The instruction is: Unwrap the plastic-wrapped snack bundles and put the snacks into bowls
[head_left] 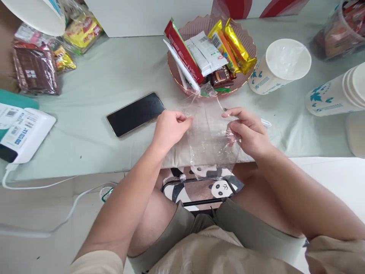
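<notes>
One panda-print item (219, 187): nearest, below the worktop's front edge, between the knees.
Hands: left hand (171, 127) and right hand (249, 131), each with fingers closed, pinching one side of the clear plastic bag (209, 146).
Bag position: stretched between the hands on the front edge of the worktop (94, 87), lower end hanging over the panda-print item.
Phone (136, 113): dark, flat, screen up, just left of the left hand, apart.
White box (27, 131): further left, cable attached.
Pink basket (247, 45): behind the bag, filled with wrapped snack bars (203, 53).
Paper cup (281, 64): right of the basket; stack of cups (336, 95) further right.
Snack packets (35, 70): far left corner.
</notes>
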`<state>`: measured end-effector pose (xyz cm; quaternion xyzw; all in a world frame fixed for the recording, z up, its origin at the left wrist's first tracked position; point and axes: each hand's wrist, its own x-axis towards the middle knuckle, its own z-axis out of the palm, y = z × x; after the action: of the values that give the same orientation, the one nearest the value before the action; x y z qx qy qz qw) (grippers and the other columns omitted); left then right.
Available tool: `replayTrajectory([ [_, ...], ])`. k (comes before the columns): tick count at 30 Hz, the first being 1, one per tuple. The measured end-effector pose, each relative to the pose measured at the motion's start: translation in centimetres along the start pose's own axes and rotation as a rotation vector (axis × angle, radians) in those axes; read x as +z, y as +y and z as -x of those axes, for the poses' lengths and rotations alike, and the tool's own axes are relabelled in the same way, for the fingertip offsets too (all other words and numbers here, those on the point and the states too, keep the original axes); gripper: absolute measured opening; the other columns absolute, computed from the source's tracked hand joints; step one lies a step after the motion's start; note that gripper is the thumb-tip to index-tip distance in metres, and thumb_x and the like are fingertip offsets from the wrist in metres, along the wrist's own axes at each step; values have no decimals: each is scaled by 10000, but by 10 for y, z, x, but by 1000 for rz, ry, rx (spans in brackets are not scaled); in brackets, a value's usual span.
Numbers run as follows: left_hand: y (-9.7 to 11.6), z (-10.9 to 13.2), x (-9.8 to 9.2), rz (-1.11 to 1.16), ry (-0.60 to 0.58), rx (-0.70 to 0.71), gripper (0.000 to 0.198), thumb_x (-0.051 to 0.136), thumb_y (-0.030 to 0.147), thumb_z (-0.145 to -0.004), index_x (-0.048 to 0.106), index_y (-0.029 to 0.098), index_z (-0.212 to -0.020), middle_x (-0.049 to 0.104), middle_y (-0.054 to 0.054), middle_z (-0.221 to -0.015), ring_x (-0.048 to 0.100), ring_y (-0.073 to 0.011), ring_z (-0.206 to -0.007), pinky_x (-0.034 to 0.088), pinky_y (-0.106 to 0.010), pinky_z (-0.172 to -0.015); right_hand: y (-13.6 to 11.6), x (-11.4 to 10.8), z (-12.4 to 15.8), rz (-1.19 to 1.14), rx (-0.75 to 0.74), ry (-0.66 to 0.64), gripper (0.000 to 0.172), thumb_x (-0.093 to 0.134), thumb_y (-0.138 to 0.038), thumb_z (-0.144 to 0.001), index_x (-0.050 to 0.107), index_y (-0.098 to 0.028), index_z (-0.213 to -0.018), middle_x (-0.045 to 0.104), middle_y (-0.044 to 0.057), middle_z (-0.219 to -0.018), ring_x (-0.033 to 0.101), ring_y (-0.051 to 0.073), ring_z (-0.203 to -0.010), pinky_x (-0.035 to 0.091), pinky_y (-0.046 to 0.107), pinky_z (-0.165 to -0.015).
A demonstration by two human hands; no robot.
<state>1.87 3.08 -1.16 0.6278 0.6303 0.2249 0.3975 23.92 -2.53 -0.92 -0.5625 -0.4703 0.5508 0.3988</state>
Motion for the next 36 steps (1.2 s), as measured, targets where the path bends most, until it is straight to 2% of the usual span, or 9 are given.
replayTrajectory([
  [8, -4, -8, 2, 538, 212, -122, 296, 570, 201, -921, 454, 211, -650, 388, 36, -603, 375, -88, -536, 345, -243, -498, -1, -1, 0, -51, -53, 67, 199, 636, -316, -847, 627, -272, -1041, 535, -60, -492, 466, 132, -404, 337, 293, -488],
  [13, 2, 4, 13, 728, 9, -180, 136, 624, 341, -928, 543, 234, -953, 651, -42, -1016, 677, -135, -982, 578, -224, -808, -16, 1, 6, -165, -89, 98, 253, 656, -376, -815, 560, -293, -1033, 449, -70, -467, 407, 133, -373, 328, 304, -474],
  [16, 2, 19, 19, 794, -57, -192, 370, 693, 476, -885, 546, 243, -1131, 665, -92, -1291, 658, -205, -1257, 596, -289, -962, -29, -1, 15, -209, -87, 150, 304, 659, -412, -797, 507, -320, -1045, 398, -87, -449, 341, 131, -355, 327, 316, -459],
  [18, 3, 29, 19, 900, -228, -248, 489, 735, 593, -832, 591, 224, -1119, 691, -132, -1326, 661, -270, -1302, 614, -342, -973, -36, -3, 22, -199, -87, 178, 324, 661, -450, -810, 477, -337, -1051, 363, -99, -437, 304, 129, -342, 316, 319, -439],
  [21, 10, 38, 15, 1058, -669, -343, 646, 759, 735, -724, 685, 178, -1042, 765, -195, -1216, 716, -362, -1236, 649, -415, -924, -40, -3, 29, -226, -110, 178, 321, 674, -425, -809, 469, -338, -1040, 382, -109, -419, 297, 125, -306, 310, 312, -409],
  [23, 14, 38, 13, 1108, -781, -318, 614, 797, 668, -708, 718, 181, -1072, 794, -177, -1171, 753, -358, -1173, 660, -405, -888, -39, -1, 29, -261, -89, 133, 323, 684, -371, -789, 488, -328, -1042, 453, -107, -414, 343, 132, -296, 319, 301, -402],
  [29, 8, 20, 8, 733, -474, -155, 348, 696, 301, -845, 701, 238, -1187, 817, -33, -859, 807, -198, -752, 621, -253, -635, -23, 1, 13, -225, 131, 23, 486, 714, -320, -728, 580, -274, -1193, 621, -72, -540, 520, 135, -410, 373, 264, -424],
  [33, -2, 12, 4, 611, -515, -115, 396, 615, 285, -908, 634, 251, -1302, 769, -3, -725, 744, -164, -559, 561, -218, -496, -14, 1, 3, -152, 238, -37, 356, 711, -262, -754, 657, -248, -1106, 631, -52, -610, 559, 123, -475, 433, 261, -471],
  [36, -7, 8, 1, 649, -495, -71, 365, 605, 246, -907, 624, 263, -1271, 726, 26, -660, 695, -142, -494, 533, -206, -453, -4, 1, -2, -123, 143, -31, 309, 679, -233, -802, 678, -252, -1111, 586, -67, -565, 527, 109, -466, 413, 245, -474],
])
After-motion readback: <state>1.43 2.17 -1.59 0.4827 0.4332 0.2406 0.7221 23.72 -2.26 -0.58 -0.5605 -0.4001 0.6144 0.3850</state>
